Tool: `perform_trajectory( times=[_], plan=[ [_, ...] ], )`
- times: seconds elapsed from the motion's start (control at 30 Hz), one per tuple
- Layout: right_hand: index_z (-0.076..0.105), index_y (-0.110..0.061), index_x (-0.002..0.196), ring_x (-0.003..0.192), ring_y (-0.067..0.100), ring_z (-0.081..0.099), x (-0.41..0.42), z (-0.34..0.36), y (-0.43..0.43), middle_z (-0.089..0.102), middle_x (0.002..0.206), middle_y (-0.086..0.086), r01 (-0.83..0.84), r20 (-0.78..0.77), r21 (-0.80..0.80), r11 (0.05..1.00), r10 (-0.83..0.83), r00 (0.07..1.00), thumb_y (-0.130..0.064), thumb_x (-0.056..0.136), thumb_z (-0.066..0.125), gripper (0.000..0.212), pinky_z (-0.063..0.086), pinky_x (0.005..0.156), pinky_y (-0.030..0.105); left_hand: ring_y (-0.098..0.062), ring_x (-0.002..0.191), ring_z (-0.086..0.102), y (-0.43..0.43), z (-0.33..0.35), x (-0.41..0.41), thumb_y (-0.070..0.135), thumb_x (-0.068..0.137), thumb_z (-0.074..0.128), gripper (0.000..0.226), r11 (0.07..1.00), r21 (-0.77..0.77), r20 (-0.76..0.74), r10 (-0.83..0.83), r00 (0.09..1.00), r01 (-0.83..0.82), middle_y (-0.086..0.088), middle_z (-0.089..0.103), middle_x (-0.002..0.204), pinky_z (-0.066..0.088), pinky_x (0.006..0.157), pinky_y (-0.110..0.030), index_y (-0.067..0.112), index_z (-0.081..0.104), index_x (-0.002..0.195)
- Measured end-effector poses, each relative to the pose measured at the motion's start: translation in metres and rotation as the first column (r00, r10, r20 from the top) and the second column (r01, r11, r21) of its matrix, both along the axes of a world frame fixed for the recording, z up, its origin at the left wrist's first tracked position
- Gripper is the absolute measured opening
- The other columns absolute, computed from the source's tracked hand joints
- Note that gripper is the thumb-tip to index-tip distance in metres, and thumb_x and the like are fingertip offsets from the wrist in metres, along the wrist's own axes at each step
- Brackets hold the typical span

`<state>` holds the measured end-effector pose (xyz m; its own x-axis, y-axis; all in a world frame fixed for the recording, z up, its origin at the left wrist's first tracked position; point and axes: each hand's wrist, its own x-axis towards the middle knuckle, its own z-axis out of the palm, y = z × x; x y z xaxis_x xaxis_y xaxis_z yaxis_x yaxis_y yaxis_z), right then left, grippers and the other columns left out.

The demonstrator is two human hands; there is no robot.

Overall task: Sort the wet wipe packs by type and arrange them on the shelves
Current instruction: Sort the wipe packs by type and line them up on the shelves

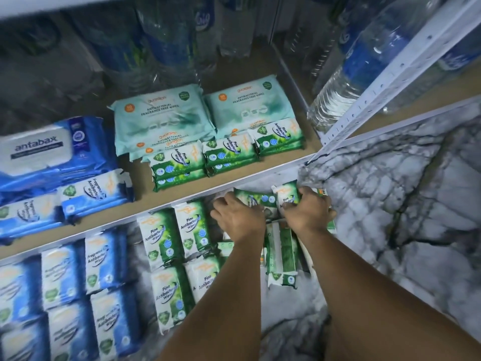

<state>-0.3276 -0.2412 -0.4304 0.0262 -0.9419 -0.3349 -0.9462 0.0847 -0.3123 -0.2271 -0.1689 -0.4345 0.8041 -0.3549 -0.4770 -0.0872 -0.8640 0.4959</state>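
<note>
My left hand [238, 221] grips one green Pine Antibacterial wipe pack [253, 198], and my right hand [307, 211] grips another green pack [286, 196], both just below the shelf's front edge [182, 198]. More green Pine packs [179, 230] lie on the marble floor beside my hands. On the shelf, green Pine packs [226, 152] sit in short stacks in front of teal Guardian fragrance-free packs [164, 118]. Blue fragrance-free packs [96, 192] and a large blue Antabax pack [49, 149] fill the shelf's left.
Several blue fragrance-free packs [70, 287] lie in rows on the floor at the left. Large water bottles [364, 63] stand behind and right of the shelf. A white perforated shelf upright [385, 76] slants across the right. Grey marble floor [390, 204] spreads to the right.
</note>
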Motion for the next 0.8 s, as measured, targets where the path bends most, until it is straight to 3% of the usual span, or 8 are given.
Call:
perform_trajectory(
  times=[0.1, 0.23, 0.3, 0.4, 0.53, 0.6, 0.7, 0.8],
  plan=[
    [0.066, -0.014, 0.127, 0.113, 0.033, 0.062, -0.009, 0.007, 0.006, 0.068, 0.119, 0.013, 0.063, 0.224, -0.045, 0.997, -0.051, 0.973, -0.014, 0.083, 0.073, 0.044, 0.049, 0.097, 0.039, -0.03, 0.122, 0.044, 0.013, 0.016, -0.005, 0.028, 0.091, 0.07, 0.045, 0.986, -0.122, 0.009, -0.115, 0.993, 0.115, -0.011, 0.066, 0.117, 0.036, 0.099, -0.039, 0.019, 0.051, 0.131],
    [0.067, -0.011, 0.114, 0.096, 0.034, 0.064, -0.02, 0.027, 0.02, 0.068, 0.106, 0.015, 0.173, 0.358, -0.109, 0.979, -0.124, 0.926, -0.008, 0.083, 0.071, 0.031, 0.055, 0.085, 0.041, -0.019, 0.092, 0.064, 0.04, 0.052, -0.002, 0.021, 0.093, 0.069, 0.037, 0.901, -0.422, 0.006, -0.113, 0.994, 0.105, -0.004, 0.07, 0.116, 0.05, 0.083, -0.028, 0.021, 0.061, 0.13],
    [0.067, -0.012, 0.109, 0.091, 0.032, 0.065, -0.02, 0.048, 0.03, 0.068, 0.103, 0.014, 0.249, 0.451, -0.018, 0.968, -0.214, 0.867, -0.009, 0.086, 0.071, 0.024, 0.055, 0.082, 0.038, -0.013, 0.083, 0.063, 0.059, 0.074, 0.002, 0.024, 0.092, 0.071, 0.035, 0.853, -0.517, -0.023, -0.102, 0.995, 0.075, 0.002, 0.07, 0.116, 0.05, 0.079, -0.025, 0.026, 0.064, 0.126],
    [0.065, -0.017, 0.099, 0.089, 0.03, 0.068, -0.018, 0.079, 0.053, 0.073, 0.101, 0.014, 0.292, 0.527, 0.189, 0.938, -0.348, 0.775, -0.01, 0.087, 0.075, 0.017, 0.054, 0.081, 0.034, -0.018, 0.088, 0.07, 0.09, 0.108, 0.012, 0.025, 0.089, 0.076, 0.03, 0.797, -0.603, -0.172, -0.088, 0.981, -0.034, 0.001, 0.072, 0.113, 0.057, 0.076, -0.028, 0.037, 0.067, 0.115],
    [0.058, -0.013, 0.134, 0.11, 0.029, 0.066, -0.02, 0.115, 0.093, 0.066, 0.129, 0.011, 0.262, 0.577, 0.303, 0.916, -0.395, 0.715, -0.009, 0.085, 0.078, 0.053, 0.051, 0.097, 0.035, -0.007, 0.068, 0.069, 0.135, 0.144, 0.023, 0.013, 0.089, 0.073, 0.034, 0.815, -0.578, -0.275, -0.143, 0.951, -0.045, -0.009, 0.072, 0.114, 0.046, 0.057, -0.015, 0.037, 0.067, 0.111],
    [0.047, -0.019, 0.148, 0.114, 0.026, 0.063, -0.023, 0.137, 0.114, 0.058, 0.141, 0.007, 0.233, 0.595, 0.306, 0.923, -0.377, 0.71, -0.004, 0.087, 0.075, 0.069, 0.048, 0.087, 0.024, -0.004, 0.047, 0.058, 0.156, 0.16, 0.024, 0.003, 0.089, 0.065, 0.041, 0.82, -0.573, -0.274, -0.206, 0.939, 0.012, -0.01, 0.071, 0.113, 0.041, 0.048, -0.016, 0.036, 0.062, 0.112],
    [0.048, -0.031, 0.145, 0.087, 0.01, 0.064, -0.028, 0.154, 0.137, 0.058, 0.14, 0.007, 0.147, 0.625, 0.344, 0.927, -0.343, 0.701, 0.004, 0.084, 0.075, 0.075, 0.047, 0.057, 0.014, -0.005, 0.04, 0.038, 0.184, 0.178, 0.023, -0.004, 0.09, 0.061, 0.046, 0.812, -0.583, -0.308, -0.254, 0.917, 0.029, -0.005, 0.06, 0.081, 0.034, 0.041, -0.017, 0.026, 0.051, 0.123],
    [0.057, -0.033, 0.129, 0.075, 0.014, 0.069, -0.034, 0.163, 0.151, 0.069, 0.118, 0.014, 0.08, 0.645, 0.371, 0.925, -0.319, 0.694, 0.013, 0.077, 0.076, 0.072, 0.052, 0.056, 0.022, -0.006, 0.047, 0.036, 0.208, 0.191, 0.02, 0.01, 0.093, 0.069, 0.043, 0.778, -0.627, -0.251, -0.232, 0.94, 0.024, -0.001, 0.038, 0.068, 0.037, 0.046, -0.016, 0.029, 0.047, 0.124]
  ],
)
